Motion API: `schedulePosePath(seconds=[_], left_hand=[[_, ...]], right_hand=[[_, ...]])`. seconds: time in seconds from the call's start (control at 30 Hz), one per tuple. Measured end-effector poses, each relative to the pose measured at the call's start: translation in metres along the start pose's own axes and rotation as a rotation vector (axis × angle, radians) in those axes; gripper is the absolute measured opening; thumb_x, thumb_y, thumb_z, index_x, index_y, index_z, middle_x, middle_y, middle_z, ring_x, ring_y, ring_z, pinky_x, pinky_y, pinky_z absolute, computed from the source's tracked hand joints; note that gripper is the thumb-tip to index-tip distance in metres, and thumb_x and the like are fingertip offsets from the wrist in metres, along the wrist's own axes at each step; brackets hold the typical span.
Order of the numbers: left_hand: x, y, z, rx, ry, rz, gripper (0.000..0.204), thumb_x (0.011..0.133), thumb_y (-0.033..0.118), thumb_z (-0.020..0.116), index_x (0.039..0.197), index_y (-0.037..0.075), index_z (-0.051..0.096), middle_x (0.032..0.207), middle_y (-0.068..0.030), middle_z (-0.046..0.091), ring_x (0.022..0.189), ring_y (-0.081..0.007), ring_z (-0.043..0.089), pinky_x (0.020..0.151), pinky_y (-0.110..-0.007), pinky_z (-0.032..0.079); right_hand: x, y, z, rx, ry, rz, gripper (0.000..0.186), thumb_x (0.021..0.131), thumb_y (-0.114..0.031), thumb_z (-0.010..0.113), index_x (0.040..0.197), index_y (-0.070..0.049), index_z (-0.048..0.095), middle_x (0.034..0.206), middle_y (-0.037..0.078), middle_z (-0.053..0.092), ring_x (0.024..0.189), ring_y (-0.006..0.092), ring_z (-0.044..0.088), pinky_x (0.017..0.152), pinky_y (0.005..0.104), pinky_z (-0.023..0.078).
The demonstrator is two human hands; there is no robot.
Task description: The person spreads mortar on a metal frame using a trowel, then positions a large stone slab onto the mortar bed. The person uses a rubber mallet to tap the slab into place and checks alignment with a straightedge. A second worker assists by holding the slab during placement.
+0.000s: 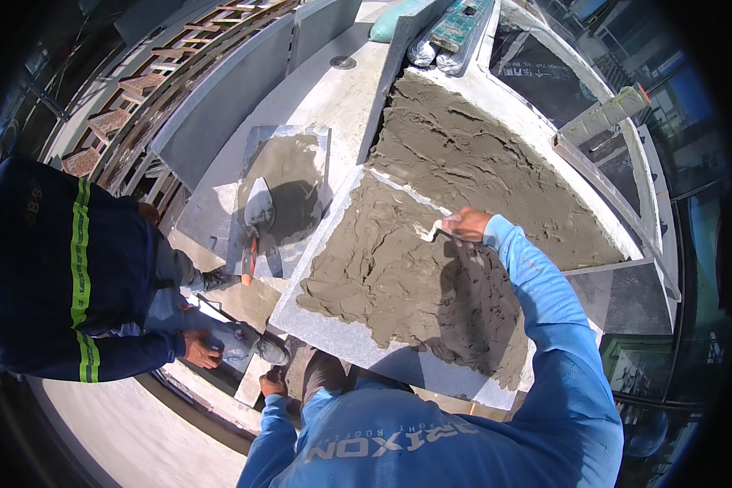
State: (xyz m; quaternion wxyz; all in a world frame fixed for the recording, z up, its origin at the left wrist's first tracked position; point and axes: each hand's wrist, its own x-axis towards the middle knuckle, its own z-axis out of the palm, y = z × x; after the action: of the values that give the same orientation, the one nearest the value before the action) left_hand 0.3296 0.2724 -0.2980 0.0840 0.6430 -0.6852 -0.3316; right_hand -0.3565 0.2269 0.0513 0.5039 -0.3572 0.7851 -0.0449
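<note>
My right hand (468,224) is closed on a small pale, flat piece (431,232) whose kind I cannot make out. It touches the wet mortar (374,252) spread thickly over a large grey stone slab (346,346). The slab lies tilted in front of me, its near and left margins bare. Low on the left, my left hand (274,382) is curled near the slab's near left corner. Whatever its fingers hold, if anything, is hidden. A pointed trowel (259,203) with an orange handle rests on a smaller mortar-smeared board (321,145) beyond the slab.
A rough mortar bed (472,154) stretches beyond the slab. At left, a co-worker in a dark jacket (28,276) has a hand (202,348) low beside a boot (270,350). Upright grey slabs (228,102) stand behind. A wrapped pipe (606,118) juts out at right.
</note>
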Motion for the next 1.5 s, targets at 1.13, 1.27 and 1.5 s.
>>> schedulePosePath(seconds=[1.13, 1.27, 1.5], left_hand=[[-0.010, -0.030, 0.007, -0.049, -0.051, -0.155, 0.026, 0.082, 0.028, 0.075, 0.096, 0.006, 0.076, 0.091, -0.0243, 0.069, 0.085, -0.0369, 0.067, 0.082, -0.045, 0.052], [-0.025, -0.023, -0.001, 0.006, -0.049, -0.094, 0.025, 0.086, 0.027, 0.074, 0.095, 0.004, 0.075, 0.091, -0.0205, 0.071, 0.085, -0.0349, 0.068, 0.081, -0.041, 0.052], [-0.018, 0.000, 0.003, -0.116, -0.090, 0.068, 0.029, 0.089, 0.030, 0.072, 0.098, 0.003, 0.073, 0.086, -0.0166, 0.073, 0.083, -0.0312, 0.071, 0.076, -0.039, 0.054]], right_hand=[[-0.051, -0.019, 0.105, -0.181, -0.255, -0.068, 0.054, 0.099, -0.044, 0.055, 0.144, -0.013, 0.052, 0.083, 0.011, 0.068, 0.071, 0.0229, 0.064, 0.069, 0.0371, 0.053], [-0.084, 0.042, 0.134, -0.589, -0.102, -0.332, 0.049, 0.100, -0.043, 0.051, 0.136, -0.011, 0.059, 0.111, 0.019, 0.069, 0.106, 0.0344, 0.065, 0.094, 0.0420, 0.050], [-0.128, 0.097, 0.055, -0.349, 0.099, 0.012, 0.048, 0.100, -0.046, 0.047, 0.126, -0.009, 0.064, 0.112, 0.019, 0.069, 0.104, 0.0386, 0.064, 0.093, 0.0455, 0.049]])
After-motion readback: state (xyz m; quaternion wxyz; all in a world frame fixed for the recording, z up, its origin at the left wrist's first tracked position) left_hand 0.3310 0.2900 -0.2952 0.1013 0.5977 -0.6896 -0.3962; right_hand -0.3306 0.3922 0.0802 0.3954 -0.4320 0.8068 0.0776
